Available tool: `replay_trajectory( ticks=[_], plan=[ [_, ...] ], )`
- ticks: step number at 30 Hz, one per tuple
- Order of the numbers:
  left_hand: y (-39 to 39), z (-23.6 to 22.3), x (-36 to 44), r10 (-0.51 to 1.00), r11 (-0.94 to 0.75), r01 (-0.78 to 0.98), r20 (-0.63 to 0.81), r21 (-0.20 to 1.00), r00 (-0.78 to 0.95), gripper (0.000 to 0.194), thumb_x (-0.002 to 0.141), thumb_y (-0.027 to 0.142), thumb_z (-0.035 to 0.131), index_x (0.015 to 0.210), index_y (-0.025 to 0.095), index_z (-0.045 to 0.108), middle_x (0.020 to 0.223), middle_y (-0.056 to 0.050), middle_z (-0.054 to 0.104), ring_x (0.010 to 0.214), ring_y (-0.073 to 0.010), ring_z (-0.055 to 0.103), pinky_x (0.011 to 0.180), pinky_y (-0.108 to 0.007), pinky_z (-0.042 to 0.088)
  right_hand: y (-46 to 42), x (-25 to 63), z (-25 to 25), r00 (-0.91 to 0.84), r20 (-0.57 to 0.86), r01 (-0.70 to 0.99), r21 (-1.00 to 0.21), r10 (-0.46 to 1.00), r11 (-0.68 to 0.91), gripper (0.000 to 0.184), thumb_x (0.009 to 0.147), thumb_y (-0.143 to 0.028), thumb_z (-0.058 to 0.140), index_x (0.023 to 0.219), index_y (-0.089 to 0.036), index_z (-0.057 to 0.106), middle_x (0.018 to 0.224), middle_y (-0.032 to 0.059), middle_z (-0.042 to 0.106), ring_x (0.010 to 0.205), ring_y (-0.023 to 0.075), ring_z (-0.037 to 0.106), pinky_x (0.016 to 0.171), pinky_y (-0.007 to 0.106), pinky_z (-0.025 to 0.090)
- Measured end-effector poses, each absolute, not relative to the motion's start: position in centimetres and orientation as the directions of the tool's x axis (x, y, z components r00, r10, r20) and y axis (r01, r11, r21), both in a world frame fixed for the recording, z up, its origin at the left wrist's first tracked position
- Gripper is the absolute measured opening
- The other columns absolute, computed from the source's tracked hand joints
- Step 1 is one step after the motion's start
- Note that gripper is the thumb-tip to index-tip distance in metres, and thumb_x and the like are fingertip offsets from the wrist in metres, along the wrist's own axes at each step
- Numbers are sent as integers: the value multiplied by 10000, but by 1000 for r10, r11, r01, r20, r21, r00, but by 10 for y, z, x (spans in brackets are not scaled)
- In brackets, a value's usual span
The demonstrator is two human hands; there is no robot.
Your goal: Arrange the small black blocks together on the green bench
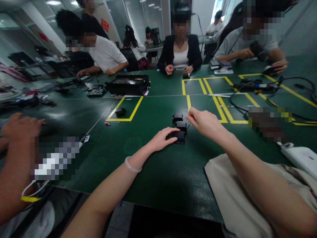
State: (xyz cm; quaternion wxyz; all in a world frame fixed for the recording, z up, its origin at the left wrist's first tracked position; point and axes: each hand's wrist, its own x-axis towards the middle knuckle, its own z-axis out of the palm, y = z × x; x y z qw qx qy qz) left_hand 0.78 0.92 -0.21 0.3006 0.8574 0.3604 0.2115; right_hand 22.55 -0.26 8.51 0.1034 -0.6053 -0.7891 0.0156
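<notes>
One broad green surface (160, 180) carried the work, with a long black tray (128, 86) toward its far left and yellow tape (130, 119) marking outlines. A beige cloth (223, 175) lay near right, beside the right forearm.

Both hands met around three small black blocks, set in a rough line from near to far at the middle. The left hand (160, 140) came in from the near left, thumb and forefinger apart, their tips on the near block (179, 138); it seemed to steady that block. The right hand (204, 121) was above and right of the middle block (181, 125), its fingers closed together on a thin tool (189, 125) slanting toward that block's right side. Whether the tip touched was too small to tell. The far block (177, 116) sat just beyond, with no hand on it. Judged from this pose, such close work called for a steady left hand and a fine right-hand grip.
</notes>
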Motion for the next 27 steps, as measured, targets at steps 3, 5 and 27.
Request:
replay_trajectory(
  ticks=[3,5,27],
  plan=[
    [9,-1,8,746,-554,497,133,668,653,409,923,401,498,1312,274,495,1169,-61,575,1086,-231,537,930,-359,428,-3,226,86,-279,135,938,-175,951,300,229,947,-369,319,995,-226,492,803,61,655,688,210,581,521,273,247],
    [9,-1,8,746,-554,500,131,666,653,410,924,404,495,1312,273,494,1163,-61,577,1089,-233,535,934,-362,425,-4,227,86,-311,136,921,-203,941,333,213,943,-341,320,1027,-222,476,812,57,654,673,199,575,523,270,257],
    [11,-2,7,740,-556,486,135,674,659,408,924,393,501,1315,274,491,1171,-58,570,1072,-226,537,906,-342,433,-1,225,82,-272,163,934,-191,948,301,322,951,-459,290,945,-229,515,763,53,650,681,208,580,528,274,236]
  ],
)
